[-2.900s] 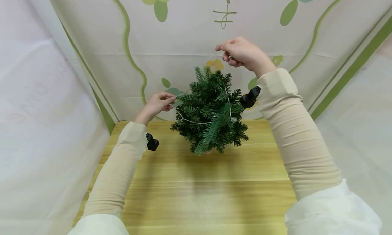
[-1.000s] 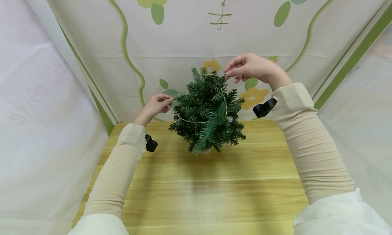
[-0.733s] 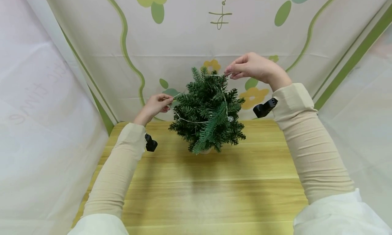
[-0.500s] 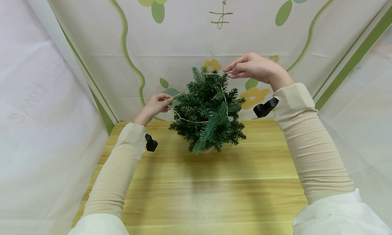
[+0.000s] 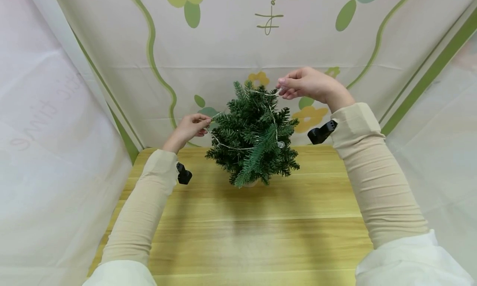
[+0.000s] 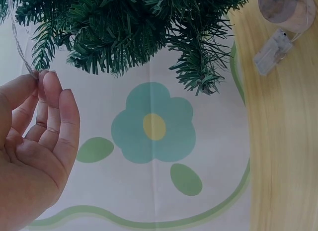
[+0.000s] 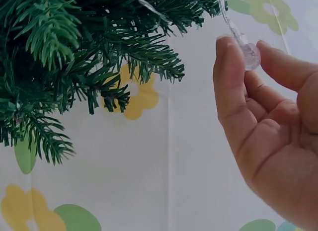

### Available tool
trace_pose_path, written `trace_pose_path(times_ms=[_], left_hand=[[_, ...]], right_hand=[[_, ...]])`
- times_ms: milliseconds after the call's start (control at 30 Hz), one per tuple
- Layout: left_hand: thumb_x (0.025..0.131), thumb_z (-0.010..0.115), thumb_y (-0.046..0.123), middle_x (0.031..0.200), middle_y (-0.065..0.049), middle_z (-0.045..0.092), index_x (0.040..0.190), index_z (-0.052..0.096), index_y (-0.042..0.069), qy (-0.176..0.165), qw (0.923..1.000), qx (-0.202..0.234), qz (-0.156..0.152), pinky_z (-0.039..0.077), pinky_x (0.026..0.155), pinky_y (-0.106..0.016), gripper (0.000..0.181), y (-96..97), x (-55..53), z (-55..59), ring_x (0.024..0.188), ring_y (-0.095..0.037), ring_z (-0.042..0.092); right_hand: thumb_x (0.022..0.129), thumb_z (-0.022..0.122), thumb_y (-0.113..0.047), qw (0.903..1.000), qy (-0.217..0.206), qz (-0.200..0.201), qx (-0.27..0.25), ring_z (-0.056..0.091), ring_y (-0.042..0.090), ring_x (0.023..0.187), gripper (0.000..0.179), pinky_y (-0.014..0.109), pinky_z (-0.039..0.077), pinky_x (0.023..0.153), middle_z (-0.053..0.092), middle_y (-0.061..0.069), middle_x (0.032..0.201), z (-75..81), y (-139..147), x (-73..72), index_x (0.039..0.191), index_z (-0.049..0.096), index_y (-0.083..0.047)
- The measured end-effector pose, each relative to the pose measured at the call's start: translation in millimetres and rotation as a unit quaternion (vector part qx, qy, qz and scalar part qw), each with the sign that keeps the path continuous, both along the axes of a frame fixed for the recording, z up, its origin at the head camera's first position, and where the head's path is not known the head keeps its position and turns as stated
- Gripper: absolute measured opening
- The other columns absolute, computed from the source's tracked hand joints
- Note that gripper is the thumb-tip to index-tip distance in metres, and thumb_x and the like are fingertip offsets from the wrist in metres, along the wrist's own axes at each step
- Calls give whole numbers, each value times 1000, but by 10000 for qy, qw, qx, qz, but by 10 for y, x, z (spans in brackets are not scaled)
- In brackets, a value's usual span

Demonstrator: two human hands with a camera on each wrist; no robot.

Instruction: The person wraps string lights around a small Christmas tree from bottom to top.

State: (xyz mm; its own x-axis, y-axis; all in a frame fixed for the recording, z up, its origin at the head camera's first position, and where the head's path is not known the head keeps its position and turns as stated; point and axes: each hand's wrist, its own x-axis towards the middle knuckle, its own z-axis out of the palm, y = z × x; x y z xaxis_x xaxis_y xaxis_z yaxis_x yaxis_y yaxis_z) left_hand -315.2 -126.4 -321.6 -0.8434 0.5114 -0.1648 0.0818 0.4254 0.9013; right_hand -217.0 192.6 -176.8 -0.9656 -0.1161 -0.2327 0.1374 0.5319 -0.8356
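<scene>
A small artificial Christmas tree [image 5: 257, 128] stands in the middle, with a string of clear lights [image 5: 232, 147] looped over its branches. My left hand [image 5: 189, 129] is at the tree's left side and pinches the light wire [image 6: 22, 57] between thumb and index finger. Behind and right of the treetop, my right hand [image 5: 307, 85] holds a clear round bulb [image 7: 251, 56] of the same string between thumb and index finger. The wire runs from there across the top of the tree. Another clear bulb [image 5: 280, 144] hangs at the right front. Foliage hides the rest of the string.
The tree's round base [image 6: 285, 10] sits on a wooden table [image 5: 238, 232]. Beside it lies a clear battery box [image 6: 273, 52] with a wire. A patterned cloth wall [image 5: 223, 50] rises close behind the tree, and pale cloth [image 5: 56, 153] hangs at the sides.
My right hand came down to the string behind the treetop, then drew slightly right, and the wire there now sags. The left hand keeps its pinch almost in place.
</scene>
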Motion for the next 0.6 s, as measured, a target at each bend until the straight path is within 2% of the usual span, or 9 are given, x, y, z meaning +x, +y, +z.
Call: trace_pose_path(times_ms=[167,300,367,467,600], left_hand=[[101,47,28,107,-1,56,132,53,4,-1,10000,-14,-19,53,79,-19,40,-2,-3,-8,79,-5,57],[101,47,28,106,0,55,132,53,5,0,10000,-16,-27,54,90,-31,39,-7,-2,-14,80,-6,57],[101,47,28,105,0,55,132,54,5,-7,10000,16,-29,52,96,-38,39,-10,-1,-17,79,-6,57],[101,47,27,104,0,56,132,53,4,-5,10000,37,-26,51,97,-40,39,-12,3,-21,79,-6,57],[101,47,28,104,0,56,133,52,3,24,10000,-22,-14,54,86,-26,41,-16,6,-24,79,-5,57]], right_hand=[[99,47,-40,9973,-21,-313,667,54,4,71,48,17,51,69,60,-7,80,-33,11,-20,120,55,3],[97,50,-39,9933,186,-683,914,50,4,64,40,16,48,61,56,-8,72,-72,-23,-45,110,59,-2],[97,53,-36,9915,374,-867,896,52,3,66,38,16,48,62,57,-10,72,-92,-56,-65,113,59,-2],[96,56,-31,9878,714,-1129,802,55,3,72,39,15,49,66,60,-10,81,-112,-127,-85,121,58,-1],[95,59,-27,9803,1151,-1407,766,57,3,78,37,16,50,71,65,-1,101,-142,-235,-111,124,60,-4]])
